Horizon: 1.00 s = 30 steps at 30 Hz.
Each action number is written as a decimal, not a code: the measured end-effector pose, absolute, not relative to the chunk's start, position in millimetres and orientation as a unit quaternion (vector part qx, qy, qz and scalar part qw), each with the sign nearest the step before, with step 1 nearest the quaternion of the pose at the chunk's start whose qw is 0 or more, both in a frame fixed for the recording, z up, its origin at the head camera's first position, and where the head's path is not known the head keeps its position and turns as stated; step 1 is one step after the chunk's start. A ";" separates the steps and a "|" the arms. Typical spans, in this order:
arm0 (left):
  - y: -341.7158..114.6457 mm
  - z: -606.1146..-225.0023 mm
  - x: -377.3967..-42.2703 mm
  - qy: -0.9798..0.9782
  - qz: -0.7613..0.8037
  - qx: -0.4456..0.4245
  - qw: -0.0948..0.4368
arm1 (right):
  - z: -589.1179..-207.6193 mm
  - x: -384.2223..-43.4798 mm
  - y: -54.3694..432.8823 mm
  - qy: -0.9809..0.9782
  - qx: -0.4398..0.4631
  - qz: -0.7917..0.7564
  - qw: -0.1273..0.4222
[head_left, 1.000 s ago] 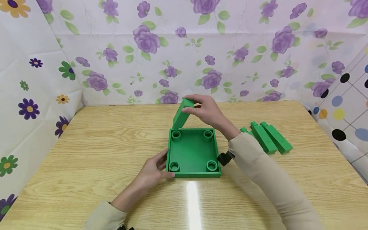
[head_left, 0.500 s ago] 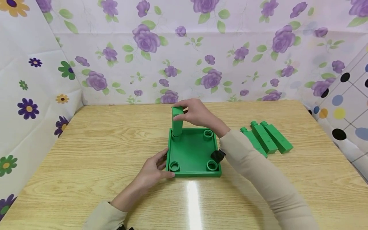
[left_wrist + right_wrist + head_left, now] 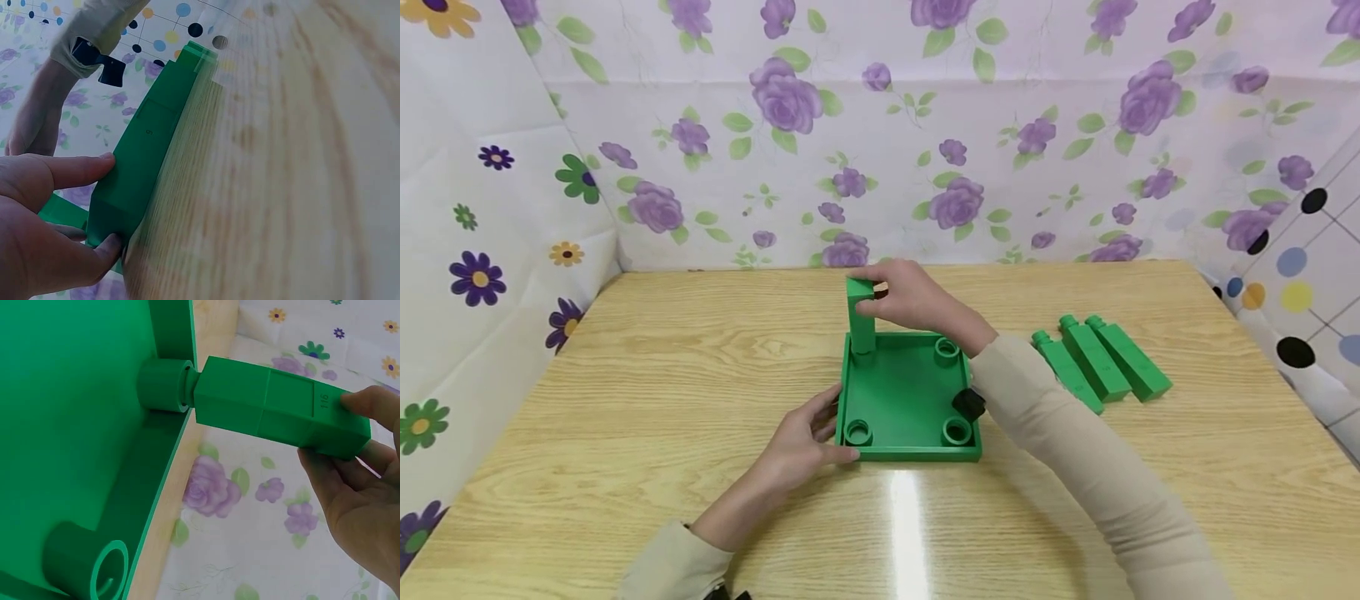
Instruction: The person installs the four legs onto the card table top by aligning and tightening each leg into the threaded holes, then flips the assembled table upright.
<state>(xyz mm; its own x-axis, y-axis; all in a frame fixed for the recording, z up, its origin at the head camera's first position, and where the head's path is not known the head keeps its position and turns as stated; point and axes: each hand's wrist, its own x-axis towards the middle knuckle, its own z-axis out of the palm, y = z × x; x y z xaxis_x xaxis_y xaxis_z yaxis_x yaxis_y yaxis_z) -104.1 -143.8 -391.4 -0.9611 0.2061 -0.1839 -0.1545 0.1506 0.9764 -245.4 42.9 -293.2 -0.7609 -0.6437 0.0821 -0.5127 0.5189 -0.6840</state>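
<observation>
A green toy tabletop (image 3: 906,392) lies upside down on the wooden table, with a round socket in each corner. My left hand (image 3: 797,450) grips its near left corner, thumb on the front edge and fingers along the left side. In the left wrist view, thumb and fingers pinch the edge of the tabletop (image 3: 147,134). My right hand (image 3: 910,296) holds the upper end of a green table leg (image 3: 861,321) over the far left socket. Seen from the right wrist, the narrow peg of the leg (image 3: 262,403) enters the mouth of the socket (image 3: 165,384), slightly tilted.
To the right lie several more things: three green table legs (image 3: 1096,362) side by side, pegs pointing away. A flowered cloth (image 3: 880,167) hangs behind the wooden table (image 3: 700,358), and patterned cloths stand at both sides. An empty socket (image 3: 957,431) is at the near right corner.
My right hand has brought the leg from a slant behind the tabletop to upright over the far left socket, its peg now lower into it. My left hand stays at the near left corner.
</observation>
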 end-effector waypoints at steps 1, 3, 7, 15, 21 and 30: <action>-143.7 -391.8 -104.2 0.745 0.652 0.014 0.138 | -293.3 -245.2 43.5 0.865 -0.333 -0.363 0.094; -143.5 -391.8 -104.1 0.746 0.652 0.011 0.137 | -293.8 -244.9 45.1 0.862 -0.333 -0.370 0.099; -144.1 -390.5 -104.5 0.746 0.651 0.013 0.140 | -293.0 -244.9 46.7 0.861 -0.340 -0.367 0.095; -146.6 -390.3 -105.1 0.748 0.647 0.024 0.147 | -298.5 -242.1 44.5 0.865 -0.327 -0.376 0.069; -147.2 -391.7 -105.4 0.747 0.647 0.032 0.150 | -308.7 -237.2 39.7 0.862 -0.283 -0.420 0.013; -147.5 -392.2 -105.2 0.750 0.643 0.034 0.150 | -310.4 -237.9 39.5 0.870 -0.277 -0.408 0.025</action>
